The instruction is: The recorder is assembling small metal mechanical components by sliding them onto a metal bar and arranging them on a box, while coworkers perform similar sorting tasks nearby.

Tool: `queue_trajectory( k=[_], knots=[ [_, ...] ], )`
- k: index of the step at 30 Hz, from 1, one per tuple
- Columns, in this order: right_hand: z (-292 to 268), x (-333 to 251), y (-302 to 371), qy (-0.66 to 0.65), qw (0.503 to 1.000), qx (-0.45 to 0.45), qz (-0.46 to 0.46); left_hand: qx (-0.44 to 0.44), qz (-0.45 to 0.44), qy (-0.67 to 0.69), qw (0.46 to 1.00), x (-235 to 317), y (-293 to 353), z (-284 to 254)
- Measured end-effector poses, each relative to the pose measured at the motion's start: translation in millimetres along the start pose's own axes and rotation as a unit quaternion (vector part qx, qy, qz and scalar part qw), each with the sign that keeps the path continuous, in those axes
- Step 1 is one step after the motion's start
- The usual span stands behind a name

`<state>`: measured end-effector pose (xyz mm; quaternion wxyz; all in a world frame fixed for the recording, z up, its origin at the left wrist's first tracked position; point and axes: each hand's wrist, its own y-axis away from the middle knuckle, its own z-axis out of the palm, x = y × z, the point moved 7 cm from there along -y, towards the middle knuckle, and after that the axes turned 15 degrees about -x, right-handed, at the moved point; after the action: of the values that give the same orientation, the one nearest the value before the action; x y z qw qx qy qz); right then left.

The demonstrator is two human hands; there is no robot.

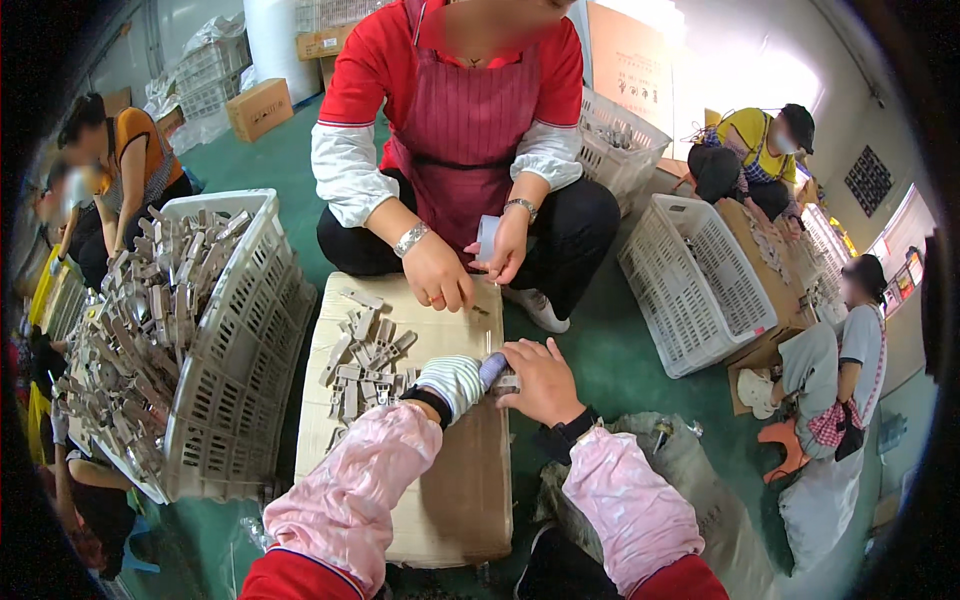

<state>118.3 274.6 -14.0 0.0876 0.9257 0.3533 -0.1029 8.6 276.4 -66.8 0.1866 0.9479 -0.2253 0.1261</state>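
My left hand (pixel 456 384), in a striped glove, is closed on one end of a small grey metal clip (pixel 508 384) above the right edge of a cardboard-topped work surface (pixel 450 510). From the other side my bare right hand (pixel 546 378) grips the same clip, its thumb underneath and fingers above. My fingers cover much of the clip. To the left of my gloved hand lies a loose heap of similar metal clips (pixel 368 350). Across from me a co-worker's hands (pixel 438 272) hover over the far end, one with a whitish roll (pixel 487 238).
On the left stands a white plastic crate (pixel 235 370) heaped with metal clips. Another white crate (pixel 700 290) stands at the right. A pale sack (pixel 690 500) lies by my right forearm. Other people sit working on both sides; cardboard boxes (pixel 258 108) stand behind.
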Motion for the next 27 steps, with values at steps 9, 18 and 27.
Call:
queue_trajectory(
  k=[9, 18, 27],
  knots=[
    [-2.0, 2.1, -4.3, -0.015, 1.000, -0.004, -0.003, -0.004, 0.006, 0.002, 1.000, 2.6, 1.5, -7.3],
    [2.4, 1.1, -4.9, -0.016, 1.000, -0.020, -0.007, -0.002, 0.003, 0.014, 1.000, -2.5, 0.4, 1.7],
    [-12.7, -22.3, 15.4, 0.016, 0.989, -0.141, -0.029, -0.092, 0.015, 0.178, 0.980, 5.1, 28.6, 17.7]
  ],
)
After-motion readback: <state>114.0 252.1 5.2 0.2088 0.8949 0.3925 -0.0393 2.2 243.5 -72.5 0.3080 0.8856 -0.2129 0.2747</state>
